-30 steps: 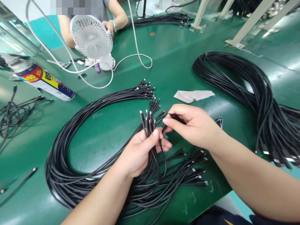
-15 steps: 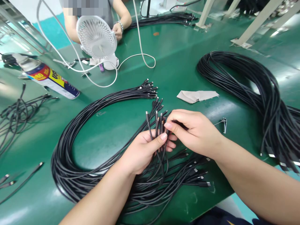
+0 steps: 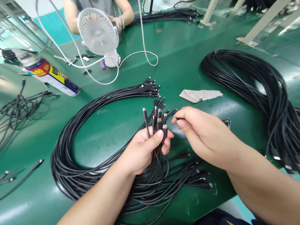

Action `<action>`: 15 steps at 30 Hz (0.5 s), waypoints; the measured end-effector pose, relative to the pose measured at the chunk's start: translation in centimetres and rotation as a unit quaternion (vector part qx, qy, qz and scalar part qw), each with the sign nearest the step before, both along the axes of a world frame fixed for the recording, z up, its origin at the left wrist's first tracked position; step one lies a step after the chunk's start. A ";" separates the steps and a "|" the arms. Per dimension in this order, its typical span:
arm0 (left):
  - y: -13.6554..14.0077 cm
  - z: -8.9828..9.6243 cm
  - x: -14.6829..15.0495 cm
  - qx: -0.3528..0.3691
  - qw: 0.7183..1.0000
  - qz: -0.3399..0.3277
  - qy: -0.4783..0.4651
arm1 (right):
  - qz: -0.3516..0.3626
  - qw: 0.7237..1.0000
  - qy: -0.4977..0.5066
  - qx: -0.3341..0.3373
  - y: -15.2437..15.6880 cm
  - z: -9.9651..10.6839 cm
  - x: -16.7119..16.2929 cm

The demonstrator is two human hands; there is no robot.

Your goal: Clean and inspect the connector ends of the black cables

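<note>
My left hand is closed around a bunch of black USB cables, their metal-tipped plugs standing up above the thumb at slightly different heights. Just right of these plugs, my right hand is pinched, thumb against forefinger. A thin dark sliver shows between those fingers, too hidden to name. Below and left of my hands, the large looped bundle of black cables lies on the green table. One group of its plug ends points up and right; another group lies under my right forearm.
A second coil of black cables lies at right. A pale cloth scrap is beyond my hands. A spray can, a white fan with its white cord, and loose cables are at left. Opposite, a person's arm shows.
My right hand has moved right, away from the plugs in my left hand, and stays pinched. More plug tips now show above my left thumb. The view has shifted slightly.
</note>
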State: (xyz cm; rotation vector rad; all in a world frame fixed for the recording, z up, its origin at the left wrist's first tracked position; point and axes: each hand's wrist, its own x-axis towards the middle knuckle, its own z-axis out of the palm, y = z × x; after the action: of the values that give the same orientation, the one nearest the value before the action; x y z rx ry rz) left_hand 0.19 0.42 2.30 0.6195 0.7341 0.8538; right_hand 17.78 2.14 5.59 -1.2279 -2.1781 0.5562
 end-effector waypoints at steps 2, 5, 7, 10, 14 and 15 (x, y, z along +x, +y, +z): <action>0.0 -0.1 -0.1 0.011 1.000 -0.006 -0.011 | 0.025 0.999 -0.035 0.023 -0.4 -0.1 0.0; -0.1 -0.2 -0.1 0.017 1.000 -0.015 -0.016 | 0.043 0.992 -0.079 0.088 -1.0 -0.3 -0.2; -0.1 -0.2 -0.1 0.016 1.000 -0.018 -0.017 | 0.037 0.985 -0.100 0.132 -1.2 -0.4 -0.5; 0.0 -0.1 -0.1 0.016 1.000 -0.015 -0.014 | 0.030 0.979 -0.112 0.168 -1.4 -0.4 -0.6; 0.0 0.0 -0.1 0.015 1.000 -0.010 0.009 | 0.027 0.988 -0.095 0.120 -1.4 -0.1 -0.5; 0.0 0.0 -0.1 0.018 1.000 -0.009 0.016 | 0.028 0.992 -0.080 0.089 -1.4 -0.1 -0.4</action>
State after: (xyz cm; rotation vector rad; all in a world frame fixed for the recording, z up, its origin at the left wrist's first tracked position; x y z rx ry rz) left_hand 0.08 0.44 2.32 0.6712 0.7423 0.8439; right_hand 17.39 0.75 5.54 -1.1523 -2.3449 0.2875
